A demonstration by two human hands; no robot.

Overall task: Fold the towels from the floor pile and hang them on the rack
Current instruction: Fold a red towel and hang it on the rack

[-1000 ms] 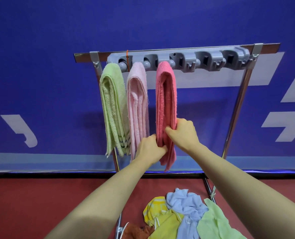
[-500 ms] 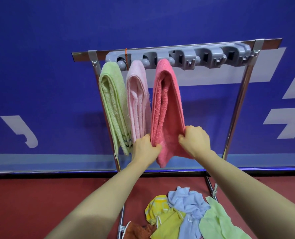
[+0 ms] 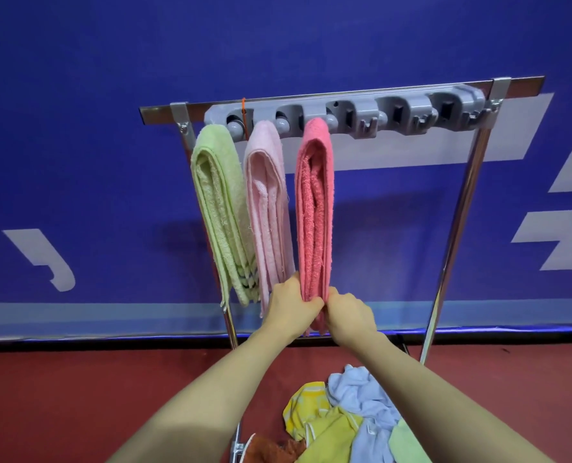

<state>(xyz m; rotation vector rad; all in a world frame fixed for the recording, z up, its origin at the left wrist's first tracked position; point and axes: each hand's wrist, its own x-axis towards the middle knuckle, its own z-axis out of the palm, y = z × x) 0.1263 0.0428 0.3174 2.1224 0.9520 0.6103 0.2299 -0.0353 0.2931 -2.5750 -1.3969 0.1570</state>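
Three folded towels hang from the grey holder bar of a metal rack: a green towel at the left, a pale pink towel beside it, and a coral towel third. My left hand and my right hand both pinch the coral towel's lower end from either side, pressing its layers together. On the red floor below lies a pile of loose towels in yellow, light blue, green and brown.
The rack's right chrome leg slants down to the floor; the left leg runs behind the green towel. Three holder slots to the right of the coral towel carry nothing. A blue wall with white markings stands behind.
Half a second ago my hands held the coral towel's lower end spread apart; they have come together and the towel now hangs narrow and straight.
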